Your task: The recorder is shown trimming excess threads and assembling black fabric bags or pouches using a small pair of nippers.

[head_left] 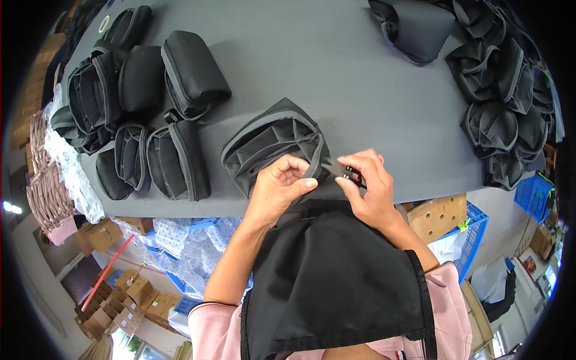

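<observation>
A black zippered pouch stands with its mouth spread at the table's near edge, its inner dividers showing. My left hand is closed on the right rim of its mouth, thumb and fingers pinching the zipper edge. Just right of that, my right hand is closed around small dark thread snips. Their tips point left at the pouch's edge, close to my left fingers. Whether the blades touch fabric or a thread is too small to tell.
Several similar black pouches lie at the left, and several more are heaped at the right. A tape ring lies at the far left of the grey table. Below the near edge stand a blue crate and cardboard boxes.
</observation>
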Demonstrator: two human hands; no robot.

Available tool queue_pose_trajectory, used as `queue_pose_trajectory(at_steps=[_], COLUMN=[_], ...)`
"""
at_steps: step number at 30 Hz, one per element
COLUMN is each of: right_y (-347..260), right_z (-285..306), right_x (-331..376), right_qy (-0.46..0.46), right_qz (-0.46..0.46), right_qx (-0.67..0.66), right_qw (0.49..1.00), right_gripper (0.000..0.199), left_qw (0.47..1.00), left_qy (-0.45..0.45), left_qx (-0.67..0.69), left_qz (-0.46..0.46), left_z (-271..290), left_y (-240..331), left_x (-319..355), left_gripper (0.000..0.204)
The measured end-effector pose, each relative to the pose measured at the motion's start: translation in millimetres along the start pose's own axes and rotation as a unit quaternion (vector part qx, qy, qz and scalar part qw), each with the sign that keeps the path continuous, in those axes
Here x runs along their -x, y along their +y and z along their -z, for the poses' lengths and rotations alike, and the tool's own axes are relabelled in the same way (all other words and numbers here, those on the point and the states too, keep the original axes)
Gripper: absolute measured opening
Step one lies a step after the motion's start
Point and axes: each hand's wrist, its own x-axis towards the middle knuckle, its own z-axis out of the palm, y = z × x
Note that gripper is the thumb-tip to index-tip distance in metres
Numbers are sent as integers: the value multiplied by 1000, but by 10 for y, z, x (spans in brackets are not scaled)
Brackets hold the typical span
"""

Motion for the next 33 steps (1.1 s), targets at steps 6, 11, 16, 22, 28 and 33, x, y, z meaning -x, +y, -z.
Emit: queue_pose_trajectory(at_steps=[6, 11, 16, 22, 28, 33], right_y=[70, 53, -19, 36, 42, 80], right_z=[-35, -11, -15, -34, -125, -219], right_x=[-57, -23, -39, -10, 1, -9], right_qy=[-26, -8, 22, 38, -52, -96], right_qz=[87, 154, 140, 121, -242, -325], right_qx=[18, 87, 51, 23, -454, -628], right_qw=[996, 984, 989, 992, 856, 701], right_gripper=[30, 28, 28, 24, 17, 24], left_qw=[1000, 999, 1000, 1000, 997, 996], left_qy=[-17, -20, -13, -9, 11, 48], left_qx=[12, 26, 24, 17, 72, 41], left_qz=[-6, 1, 0, -2, 2, 63], left_z=[-32, -15, -13, -10, -11, -122], left_y=[-6, -26, 11, 26, -65, 20], left_x=[-41, -18, -36, -5, 61, 13], left_gripper=[19, 19, 20, 20, 22, 21])
